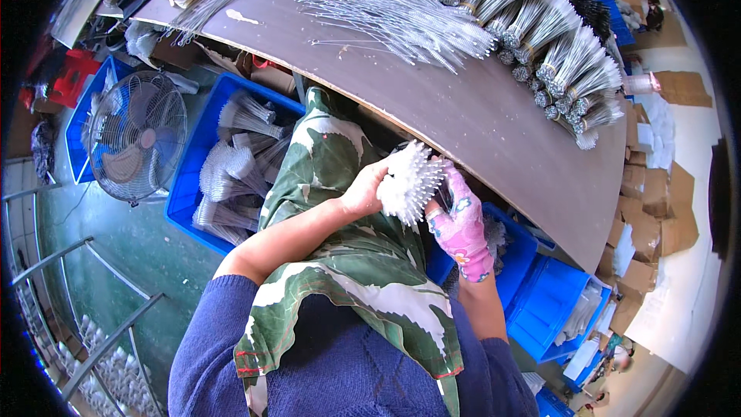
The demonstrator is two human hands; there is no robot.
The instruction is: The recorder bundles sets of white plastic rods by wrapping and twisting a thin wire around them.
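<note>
Head view: a blue bin (202, 230) stands left of the lap (309, 177). Above the lap, the left hand (366, 190) has fingers clamped round a brush bundle (411, 185). Just right, the gloved right hand (461, 233) curls inward; whether its fingers grip, I cannot tell. A slack left hold could drop brushes; the nearby counter (478, 120) could snag tips.

No readable text, label, brand, number or sign. On the pinkish hub (147, 138) of the fan (122, 112), beside the blue crate (180, 185): too small for reading. On the cardboard boxes (679, 212), beyond the right edge of the desk (448, 100): likewise nothing legible.
</note>
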